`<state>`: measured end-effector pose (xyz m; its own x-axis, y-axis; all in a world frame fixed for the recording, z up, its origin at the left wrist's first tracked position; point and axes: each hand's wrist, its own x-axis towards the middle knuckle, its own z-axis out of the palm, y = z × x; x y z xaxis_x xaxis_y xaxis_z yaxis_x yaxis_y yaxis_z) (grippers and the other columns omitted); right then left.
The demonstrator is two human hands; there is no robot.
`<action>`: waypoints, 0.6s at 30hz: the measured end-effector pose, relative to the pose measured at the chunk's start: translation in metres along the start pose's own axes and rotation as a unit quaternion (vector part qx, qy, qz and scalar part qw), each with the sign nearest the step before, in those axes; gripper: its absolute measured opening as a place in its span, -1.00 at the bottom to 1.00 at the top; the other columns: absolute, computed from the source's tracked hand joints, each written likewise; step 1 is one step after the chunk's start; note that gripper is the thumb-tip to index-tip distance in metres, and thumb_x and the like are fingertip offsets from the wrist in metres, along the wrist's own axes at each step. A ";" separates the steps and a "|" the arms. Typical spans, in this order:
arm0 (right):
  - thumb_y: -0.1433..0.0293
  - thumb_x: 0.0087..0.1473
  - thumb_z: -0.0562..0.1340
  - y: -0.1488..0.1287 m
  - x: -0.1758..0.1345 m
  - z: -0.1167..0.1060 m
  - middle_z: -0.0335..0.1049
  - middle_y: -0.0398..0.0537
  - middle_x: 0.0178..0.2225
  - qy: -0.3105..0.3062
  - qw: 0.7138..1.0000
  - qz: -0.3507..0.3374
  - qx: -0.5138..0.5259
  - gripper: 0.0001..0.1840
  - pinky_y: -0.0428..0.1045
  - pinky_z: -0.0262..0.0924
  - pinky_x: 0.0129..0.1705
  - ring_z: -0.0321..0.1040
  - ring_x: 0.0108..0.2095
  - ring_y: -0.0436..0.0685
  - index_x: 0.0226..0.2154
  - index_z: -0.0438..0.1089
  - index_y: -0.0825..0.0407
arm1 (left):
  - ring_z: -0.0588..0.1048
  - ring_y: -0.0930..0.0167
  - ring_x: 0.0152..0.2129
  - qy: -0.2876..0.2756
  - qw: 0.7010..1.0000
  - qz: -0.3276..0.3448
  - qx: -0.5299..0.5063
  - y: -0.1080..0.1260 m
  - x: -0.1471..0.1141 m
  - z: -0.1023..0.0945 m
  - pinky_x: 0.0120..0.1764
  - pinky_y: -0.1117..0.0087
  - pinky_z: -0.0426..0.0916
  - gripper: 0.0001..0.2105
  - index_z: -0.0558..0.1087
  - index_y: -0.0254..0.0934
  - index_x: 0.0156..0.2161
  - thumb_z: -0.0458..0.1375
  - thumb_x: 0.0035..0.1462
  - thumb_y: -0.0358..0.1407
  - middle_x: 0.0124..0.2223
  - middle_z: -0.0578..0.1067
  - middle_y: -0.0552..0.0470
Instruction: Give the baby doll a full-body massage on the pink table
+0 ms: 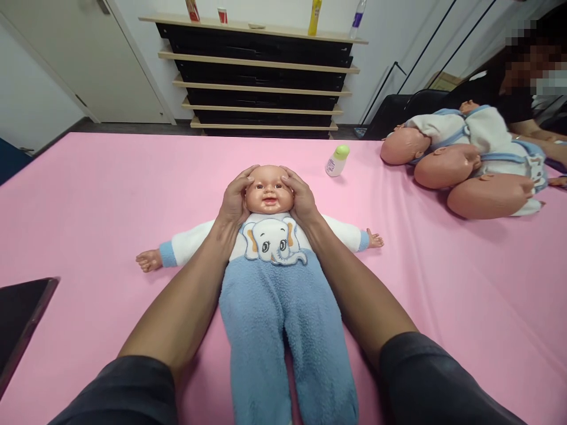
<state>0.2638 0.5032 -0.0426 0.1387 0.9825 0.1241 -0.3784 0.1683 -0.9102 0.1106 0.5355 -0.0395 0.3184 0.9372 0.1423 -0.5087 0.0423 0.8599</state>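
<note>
A baby doll (266,289) lies on its back, face up, in a white and blue fleece suit with an elephant on the chest. Both its arms stretch out sideways. My left hand (235,193) cups the left side of the doll's head, fingers curved round it near the temple. On the opposite side, my right hand (303,195) presses against the head in the same way. Between my palms the doll's face stays visible. A small white bottle with a green cap (337,160) stands beyond my right hand.
The doll lies on a pink-covered table (110,195). Several more dolls (478,159) lie at the far right, near another person's arm. A dark flat device (22,319) rests at the left edge. Behind stands a shelf unit (261,59) with bottles and a cup on top.
</note>
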 end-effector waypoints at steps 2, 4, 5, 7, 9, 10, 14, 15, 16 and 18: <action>0.14 0.01 0.27 0.002 0.002 -0.001 0.31 -0.10 0.03 -0.002 1.000 -0.006 0.016 -0.41 0.04 0.21 0.19 0.28 0.05 0.07 0.05 0.29 0.07 | 0.43 0.32 -0.04 0.007 1.000 0.004 -0.005 -0.001 0.001 -0.001 0.07 0.27 0.34 -0.51 0.39 -0.30 0.02 0.21 -0.04 -0.16 0.02 0.42 -0.05; 0.13 0.04 0.25 0.003 0.002 0.000 0.30 -0.09 0.05 0.000 1.000 -0.019 0.018 -0.43 0.03 0.20 0.20 0.27 0.07 0.07 0.04 0.29 0.08 | 0.42 0.32 -0.03 0.015 1.000 0.015 0.001 -0.003 0.001 0.000 0.06 0.29 0.35 -0.52 0.40 -0.30 0.02 0.20 -0.01 -0.13 0.03 0.41 -0.05; 0.12 0.04 0.25 0.003 0.001 0.001 0.29 -0.09 0.05 0.003 1.000 -0.024 0.015 -0.43 0.03 0.20 0.20 0.27 0.07 0.07 0.04 0.29 0.08 | 0.42 0.33 -0.04 0.015 1.000 0.021 0.007 -0.003 0.000 0.001 0.05 0.31 0.36 -0.51 0.39 -0.30 0.02 0.21 -0.01 -0.11 0.03 0.41 -0.06; 0.11 0.01 0.29 0.001 -0.003 0.002 0.29 -0.08 0.05 0.002 1.000 -0.027 0.000 -0.38 0.01 0.22 0.17 0.28 0.05 0.07 0.06 0.28 0.06 | 0.43 0.35 -0.07 0.008 0.999 0.028 0.024 -0.004 -0.001 0.003 0.01 0.34 0.38 -0.46 0.36 -0.27 0.05 0.26 -0.04 -0.12 0.03 0.41 -0.06; 0.12 -0.06 0.34 -0.002 -0.006 0.004 0.30 -0.08 0.05 -0.005 1.000 -0.017 -0.017 -0.31 0.00 0.26 0.14 0.30 0.02 0.07 0.09 0.25 0.03 | 0.45 0.37 -0.11 0.000 0.999 0.023 0.043 -0.004 -0.002 0.004 -0.04 0.35 0.39 -0.40 0.34 -0.25 0.08 0.32 -0.09 -0.15 0.03 0.40 -0.06; 0.13 -0.09 0.37 -0.003 -0.007 0.004 0.30 -0.08 0.04 -0.006 1.000 -0.011 -0.024 -0.28 -0.01 0.27 0.12 0.30 0.01 0.07 0.10 0.24 0.03 | 0.45 0.37 -0.12 0.000 0.999 0.020 0.049 -0.004 -0.002 0.004 -0.05 0.36 0.39 -0.39 0.33 -0.25 0.09 0.33 -0.11 -0.15 0.03 0.41 -0.06; 0.12 -0.08 0.36 -0.005 -0.006 0.004 0.31 -0.08 0.03 -0.008 1.000 -0.005 -0.024 -0.28 -0.01 0.26 0.13 0.31 0.00 0.07 0.09 0.25 0.04 | 0.45 0.39 -0.12 0.013 0.998 0.026 0.052 -0.004 0.001 0.003 -0.01 0.35 0.37 -0.45 0.36 -0.27 0.06 0.30 -0.05 -0.13 0.03 0.41 -0.06; 0.11 -0.07 0.35 -0.004 -0.005 0.003 0.32 -0.08 0.02 -0.009 1.000 -0.006 -0.021 -0.30 -0.01 0.25 0.13 0.31 0.00 0.06 0.09 0.25 0.04 | 0.45 0.39 -0.12 0.012 0.998 0.028 0.053 -0.004 0.001 0.002 0.00 0.34 0.37 -0.47 0.37 -0.27 0.05 0.29 -0.03 -0.12 0.03 0.41 -0.05; 0.11 -0.06 0.35 -0.003 -0.004 0.003 0.32 -0.08 0.02 -0.011 1.000 -0.006 -0.017 -0.31 0.00 0.25 0.14 0.31 0.00 0.06 0.09 0.26 0.04 | 0.46 0.38 -0.11 0.011 0.998 0.029 0.055 -0.004 0.002 0.002 0.02 0.33 0.36 -0.48 0.37 -0.26 0.05 0.28 -0.02 -0.12 0.03 0.42 -0.05; 0.09 -0.04 0.33 -0.002 -0.002 0.002 0.33 -0.09 0.02 -0.008 1.000 -0.006 -0.004 -0.33 0.00 0.24 0.15 0.31 0.01 0.05 0.08 0.27 0.04 | 0.46 0.37 -0.11 0.009 0.998 0.028 0.053 -0.005 0.003 0.000 0.04 0.31 0.35 -0.48 0.38 -0.25 0.06 0.27 -0.02 -0.11 0.03 0.42 -0.06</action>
<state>0.2621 0.5015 -0.0404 0.1287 0.9817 0.1404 -0.3697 0.1789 -0.9118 0.1145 0.5384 -0.0431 0.2767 0.9435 0.1823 -0.4368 -0.0455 0.8984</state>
